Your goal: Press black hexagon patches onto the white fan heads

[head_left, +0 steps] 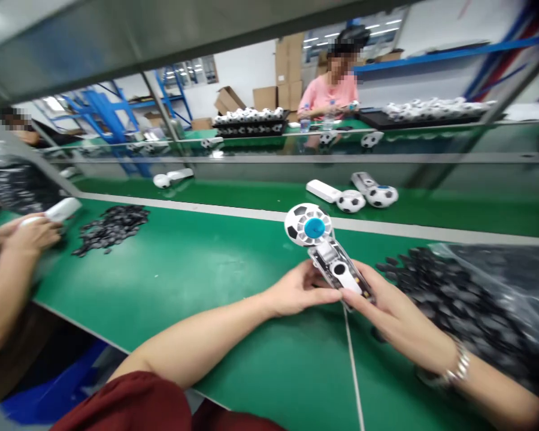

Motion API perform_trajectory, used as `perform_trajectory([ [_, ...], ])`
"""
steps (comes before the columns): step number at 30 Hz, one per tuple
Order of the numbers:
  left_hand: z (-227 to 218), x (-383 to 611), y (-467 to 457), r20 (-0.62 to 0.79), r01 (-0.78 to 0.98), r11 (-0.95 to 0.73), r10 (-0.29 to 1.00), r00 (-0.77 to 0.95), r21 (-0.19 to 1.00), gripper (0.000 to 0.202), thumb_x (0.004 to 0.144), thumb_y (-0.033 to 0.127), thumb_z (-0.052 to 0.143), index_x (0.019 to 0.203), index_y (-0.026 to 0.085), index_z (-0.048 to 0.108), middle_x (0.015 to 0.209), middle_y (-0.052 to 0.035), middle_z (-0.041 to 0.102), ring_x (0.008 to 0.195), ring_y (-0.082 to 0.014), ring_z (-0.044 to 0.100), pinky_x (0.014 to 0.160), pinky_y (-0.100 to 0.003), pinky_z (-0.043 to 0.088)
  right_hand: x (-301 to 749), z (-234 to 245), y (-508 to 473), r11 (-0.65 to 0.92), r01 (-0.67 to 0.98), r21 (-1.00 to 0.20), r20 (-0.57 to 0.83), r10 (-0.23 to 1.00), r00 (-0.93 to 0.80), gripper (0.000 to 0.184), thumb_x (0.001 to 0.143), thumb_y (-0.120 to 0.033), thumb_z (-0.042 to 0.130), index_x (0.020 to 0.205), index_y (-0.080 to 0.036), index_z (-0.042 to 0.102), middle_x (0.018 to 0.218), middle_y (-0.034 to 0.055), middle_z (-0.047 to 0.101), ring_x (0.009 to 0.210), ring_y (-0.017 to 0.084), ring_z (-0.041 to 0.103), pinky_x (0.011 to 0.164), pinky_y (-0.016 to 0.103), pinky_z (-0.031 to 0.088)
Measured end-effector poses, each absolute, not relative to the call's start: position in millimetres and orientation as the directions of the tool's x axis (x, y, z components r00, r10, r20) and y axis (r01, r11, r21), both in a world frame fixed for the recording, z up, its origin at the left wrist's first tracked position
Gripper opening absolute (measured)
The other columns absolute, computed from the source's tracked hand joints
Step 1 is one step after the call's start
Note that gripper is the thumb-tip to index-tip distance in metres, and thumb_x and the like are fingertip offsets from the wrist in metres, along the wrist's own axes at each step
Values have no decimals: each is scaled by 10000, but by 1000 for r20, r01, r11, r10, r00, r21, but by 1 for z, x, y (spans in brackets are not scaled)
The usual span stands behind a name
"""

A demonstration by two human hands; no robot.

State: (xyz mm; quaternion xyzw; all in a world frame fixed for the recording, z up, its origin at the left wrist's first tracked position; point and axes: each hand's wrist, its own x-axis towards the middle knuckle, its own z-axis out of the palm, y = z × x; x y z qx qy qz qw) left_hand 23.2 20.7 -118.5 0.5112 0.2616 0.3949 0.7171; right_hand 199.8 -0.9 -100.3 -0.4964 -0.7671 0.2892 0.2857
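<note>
I hold a small hand-held fan (326,254) above the green bench; its football-patterned head with a blue hub (313,227) points away from me, and its open handle shows the parts inside. My left hand (296,290) grips the handle from the left with fingers curled round it. From the right, my right hand (388,305) pinches the lower end of the same handle. A thin white cord (353,365) hangs down from the handle toward me.
A pile of small black parts (458,299) lies at my right, partly under a clear plastic bag, with another pile (112,227) at the left. A co-worker's hands (27,230) hold a white piece at far left. Finished fans (368,194) lie on the green belt; another person sits opposite.
</note>
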Motion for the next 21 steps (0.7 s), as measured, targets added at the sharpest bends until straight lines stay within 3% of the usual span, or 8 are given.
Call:
perform_trajectory([
  [3, -121, 26, 17, 30, -249, 128, 838, 545, 960, 415, 682, 479, 651, 895, 130, 580, 885, -66, 593, 839, -164, 554, 827, -288, 417, 196, -105, -6, 361, 590, -722, 89, 894, -438, 504, 829, -472, 428, 1265, -220, 399, 1189, 104, 564, 1049, 248, 559, 851, 370, 492],
  [7, -126, 29, 15, -64, -347, 244, 887, 457, 906, 399, 611, 430, 722, 824, 132, 565, 717, -14, 565, 623, -101, 530, 626, -217, 441, 204, -112, -5, 358, 664, -656, -53, 856, -514, 474, 826, -459, 434, 1234, -219, 450, 963, 86, 658, 794, 221, 640, 698, 354, 538],
  [11, -120, 26, 29, -274, -337, 449, 847, 456, 828, 426, 624, 458, 692, 860, 136, 546, 686, -54, 614, 534, -152, 591, 467, -233, 458, 220, -107, -8, 450, 759, -471, -49, 846, -531, 375, 752, -356, 564, 1108, -237, 568, 976, 87, 651, 835, 255, 631, 720, 399, 522],
  [14, -103, 16, 59, -381, -238, 441, 887, 260, 865, 372, 659, 415, 694, 838, 112, 573, 761, -95, 644, 525, -158, 607, 442, -237, 464, 221, -96, -13, 504, 770, -390, -113, 804, -584, 391, 652, -233, 677, 1036, -232, 605, 981, 71, 645, 885, 247, 618, 785, 377, 500],
  [18, -75, 5, 118, -303, -120, 330, 932, 201, 936, 310, 563, 236, 789, 764, 120, 583, 620, -24, 624, 517, -124, 597, 436, -176, 433, 211, -77, -15, 567, 795, -215, -193, 774, -603, 391, 542, -288, 759, 897, -175, 639, 889, 78, 639, 806, 236, 626, 665, 307, 497],
  [21, -62, 1, 168, -288, -43, 301, 939, 186, 953, 257, 558, 230, 789, 655, 112, 583, 515, -6, 609, 433, -101, 555, 410, -165, 415, 211, -69, -7, 616, 787, -28, -257, 756, -602, 214, 625, -243, 682, 816, -154, 643, 809, 79, 642, 685, 231, 635, 476, 280, 439],
])
